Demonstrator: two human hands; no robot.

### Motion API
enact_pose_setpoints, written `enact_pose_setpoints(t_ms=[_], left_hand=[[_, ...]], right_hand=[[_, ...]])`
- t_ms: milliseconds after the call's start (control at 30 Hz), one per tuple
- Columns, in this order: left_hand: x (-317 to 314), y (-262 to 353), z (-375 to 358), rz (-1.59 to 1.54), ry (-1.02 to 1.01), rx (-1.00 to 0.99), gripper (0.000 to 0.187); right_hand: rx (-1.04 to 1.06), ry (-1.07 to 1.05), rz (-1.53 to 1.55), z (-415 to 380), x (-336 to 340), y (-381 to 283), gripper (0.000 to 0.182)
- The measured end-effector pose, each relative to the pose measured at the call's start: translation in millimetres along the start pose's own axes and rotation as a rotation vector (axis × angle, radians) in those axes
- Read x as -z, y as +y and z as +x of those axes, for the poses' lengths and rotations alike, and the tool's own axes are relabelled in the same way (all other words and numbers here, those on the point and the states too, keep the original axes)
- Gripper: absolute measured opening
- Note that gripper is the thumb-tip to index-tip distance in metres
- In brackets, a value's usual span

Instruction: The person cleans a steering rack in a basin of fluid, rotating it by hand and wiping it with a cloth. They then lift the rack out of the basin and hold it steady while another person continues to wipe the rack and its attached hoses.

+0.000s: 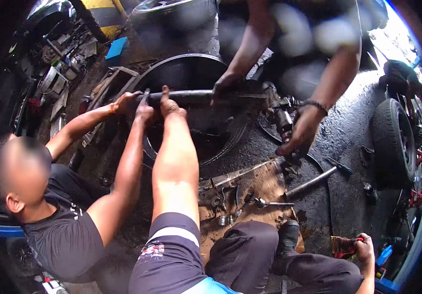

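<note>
A long dark metal tube (196, 96) is held level above a large round basin. My left hand (173, 107) reaches up and is closed round the tube. To its left, both hands (140, 105) of a crouching co-worker grip the same tube. From across, another person's hand (226, 85) holds it further right, and their other hand (303, 134) is on the knobbly metal housing (279, 111) at its right end. Low on the right, my right hand (366, 249) is closed on a paintbrush (343, 247) with a red handle, beside my knee.
Below the tube is the round black basin (181, 58). Tools and metal parts lie on a flattened cardboard sheet (265, 183). A steel bar (311, 183) and a thin cable lie on the dark, wet floor. A tyre (392, 142) stands at right; clutter fills the left.
</note>
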State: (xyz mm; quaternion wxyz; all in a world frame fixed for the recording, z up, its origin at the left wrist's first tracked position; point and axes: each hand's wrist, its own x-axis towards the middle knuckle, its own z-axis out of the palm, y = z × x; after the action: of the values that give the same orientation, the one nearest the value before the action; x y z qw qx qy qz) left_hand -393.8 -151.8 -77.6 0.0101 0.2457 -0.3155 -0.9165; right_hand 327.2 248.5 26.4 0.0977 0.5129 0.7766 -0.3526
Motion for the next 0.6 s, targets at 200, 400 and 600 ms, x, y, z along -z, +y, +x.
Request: enact_pose_setpoints(t_ms=[200,400,600], left_hand=[[-11,-24,-21,0.442,0.09,0.009,0.085],[16,-39,17,0.488,0.107,0.024,0.042],[31,-26,16,0.455,0.06,0.018,0.046]], right_hand=[[0.037,-0.016,-0.016,-2,-7,-56,0.012],[0.209,-0.039,-0.183,9,6,-23,0.015],[0.056,-0.012,0.008,-2,0,-24,0.014]])
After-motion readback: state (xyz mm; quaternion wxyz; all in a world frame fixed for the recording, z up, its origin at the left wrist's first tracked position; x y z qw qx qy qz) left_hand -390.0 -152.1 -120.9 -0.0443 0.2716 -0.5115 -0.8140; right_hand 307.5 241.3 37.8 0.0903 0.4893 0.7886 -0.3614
